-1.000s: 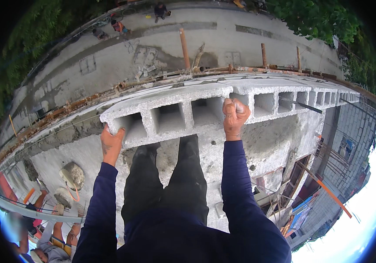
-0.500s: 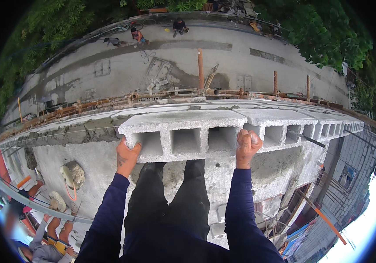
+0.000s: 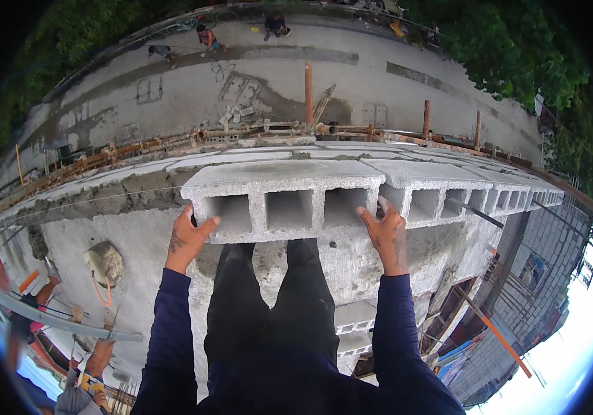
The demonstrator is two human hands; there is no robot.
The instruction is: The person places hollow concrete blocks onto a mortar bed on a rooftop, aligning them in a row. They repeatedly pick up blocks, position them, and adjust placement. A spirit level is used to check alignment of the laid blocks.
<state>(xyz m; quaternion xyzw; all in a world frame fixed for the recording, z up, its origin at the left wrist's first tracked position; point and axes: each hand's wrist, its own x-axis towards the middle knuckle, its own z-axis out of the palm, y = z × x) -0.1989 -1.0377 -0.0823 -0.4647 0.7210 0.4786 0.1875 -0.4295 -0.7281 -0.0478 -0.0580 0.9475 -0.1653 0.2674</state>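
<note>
A grey hollow concrete block (image 3: 258,176) lies on the wall, its open cells facing me. My left hand (image 3: 191,238) grips its left end, thumb at the first cell and fingers round the outer side. At the block's right end my right hand (image 3: 386,238) straddles the end web, thumb by the third cell and index finger in the gap beside the neighbouring block (image 3: 434,180). Wet mortar (image 3: 130,197) covers the wall top left of the held block. A thin string line (image 3: 89,202) runs over that mortar to the block's left corner.
Rusty pipes (image 3: 308,93) stand beyond the wall, above a concrete road (image 3: 192,104) with several people on it. A dark bar (image 3: 477,213) sticks out from the block row at right. Other people (image 3: 92,380) are below at left, near a grey metal bar (image 3: 61,321).
My right hand has gone from a closed fist to thumb and finger spread around the block's right end. My left thumb and fingers have spread somewhat too. The whole view has shifted slightly.
</note>
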